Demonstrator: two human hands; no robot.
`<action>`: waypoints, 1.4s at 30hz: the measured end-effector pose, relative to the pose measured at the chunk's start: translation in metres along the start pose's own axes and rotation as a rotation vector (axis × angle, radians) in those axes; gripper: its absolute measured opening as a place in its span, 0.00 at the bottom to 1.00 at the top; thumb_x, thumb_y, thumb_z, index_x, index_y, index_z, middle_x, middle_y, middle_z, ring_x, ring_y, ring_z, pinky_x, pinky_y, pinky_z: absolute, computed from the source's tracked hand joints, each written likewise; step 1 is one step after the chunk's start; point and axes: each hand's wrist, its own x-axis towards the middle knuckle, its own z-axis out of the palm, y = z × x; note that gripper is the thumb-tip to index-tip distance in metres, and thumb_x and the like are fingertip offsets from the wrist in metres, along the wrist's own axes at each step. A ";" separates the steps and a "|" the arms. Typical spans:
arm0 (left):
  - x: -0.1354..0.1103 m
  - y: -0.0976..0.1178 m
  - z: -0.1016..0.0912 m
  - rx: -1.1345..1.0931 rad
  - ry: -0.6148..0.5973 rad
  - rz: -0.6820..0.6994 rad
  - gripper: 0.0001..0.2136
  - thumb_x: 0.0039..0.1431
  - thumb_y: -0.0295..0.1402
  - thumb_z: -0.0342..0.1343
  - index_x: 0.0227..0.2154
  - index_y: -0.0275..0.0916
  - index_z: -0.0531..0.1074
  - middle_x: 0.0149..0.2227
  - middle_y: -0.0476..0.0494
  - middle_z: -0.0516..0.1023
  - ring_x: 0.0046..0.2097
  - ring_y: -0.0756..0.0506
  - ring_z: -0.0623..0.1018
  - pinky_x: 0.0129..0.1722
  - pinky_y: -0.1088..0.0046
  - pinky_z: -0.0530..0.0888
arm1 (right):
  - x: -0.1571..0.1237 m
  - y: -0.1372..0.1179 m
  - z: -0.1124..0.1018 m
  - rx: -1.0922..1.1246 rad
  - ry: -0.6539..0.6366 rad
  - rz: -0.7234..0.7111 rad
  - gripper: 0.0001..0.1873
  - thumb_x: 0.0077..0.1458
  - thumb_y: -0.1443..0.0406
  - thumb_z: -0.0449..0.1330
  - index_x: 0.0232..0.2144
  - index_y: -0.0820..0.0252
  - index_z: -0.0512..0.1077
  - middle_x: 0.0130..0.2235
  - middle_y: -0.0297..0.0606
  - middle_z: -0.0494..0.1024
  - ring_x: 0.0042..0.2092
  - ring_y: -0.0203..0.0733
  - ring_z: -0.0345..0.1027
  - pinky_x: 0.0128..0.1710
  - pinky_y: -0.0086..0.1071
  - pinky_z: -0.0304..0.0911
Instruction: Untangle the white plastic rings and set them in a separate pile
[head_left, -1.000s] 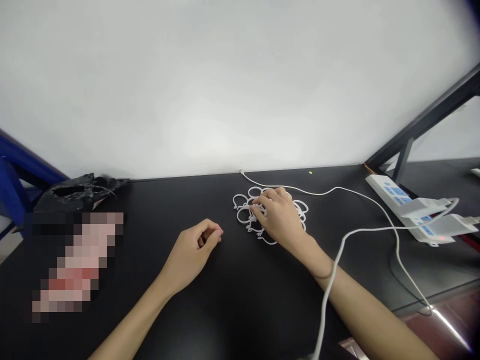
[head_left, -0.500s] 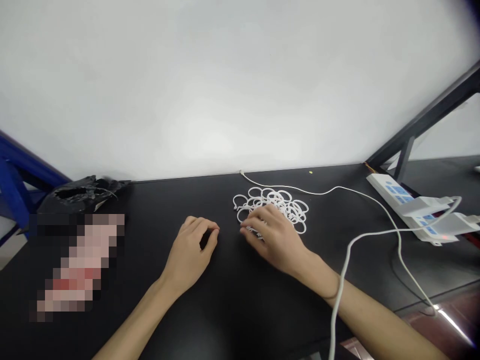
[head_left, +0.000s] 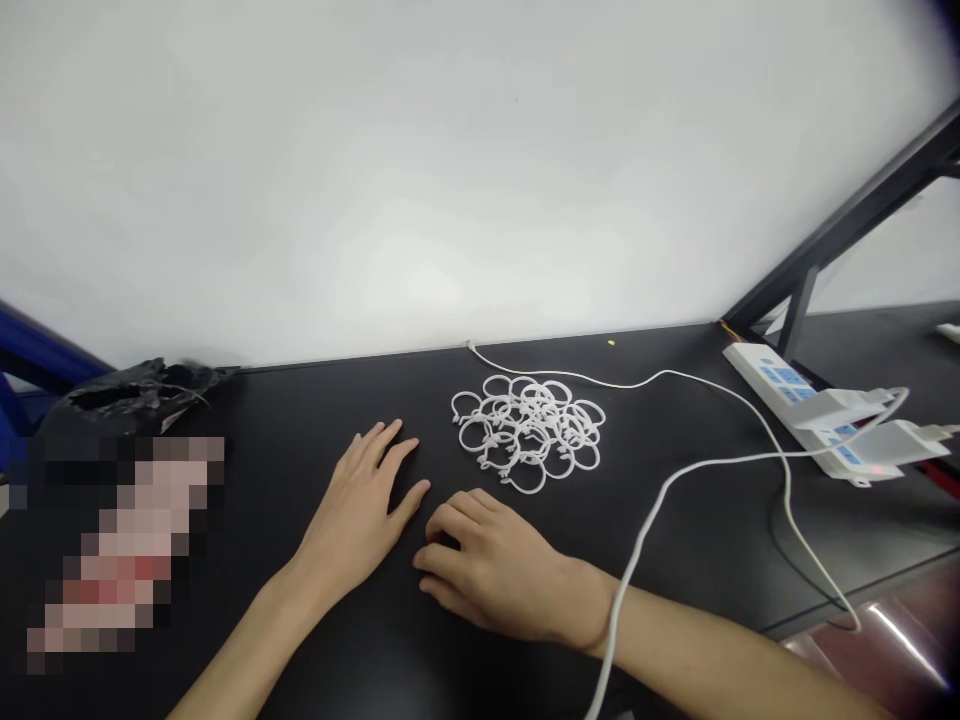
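Observation:
A heap of white plastic rings [head_left: 529, 431] lies on the black table [head_left: 675, 560] near the wall. My left hand [head_left: 358, 510] rests palm down on the table, fingers stretched out flat, holding nothing. My right hand [head_left: 487, 570] lies just right of it, close to the front of the heap but apart from it; its fingers are curled under, and whether they hold anything is hidden.
A white cable [head_left: 697, 465] runs from the wall past the rings and over my right wrist. A white power strip [head_left: 817, 415] with plugs sits at the right. A crumpled black bag [head_left: 135, 392] lies at the far left beside a blurred patch.
My right hand has drawn back from the ring heap toward me and to the left. My left hand has uncurled from a loose fist and flattened on the table.

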 end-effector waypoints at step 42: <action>-0.002 0.000 -0.007 0.036 -0.019 0.057 0.22 0.67 0.42 0.45 0.57 0.36 0.68 0.64 0.37 0.65 0.66 0.35 0.62 0.65 0.49 0.60 | -0.001 -0.003 -0.002 0.065 -0.051 0.046 0.11 0.64 0.60 0.54 0.42 0.60 0.71 0.46 0.40 0.72 0.45 0.42 0.63 0.47 0.35 0.63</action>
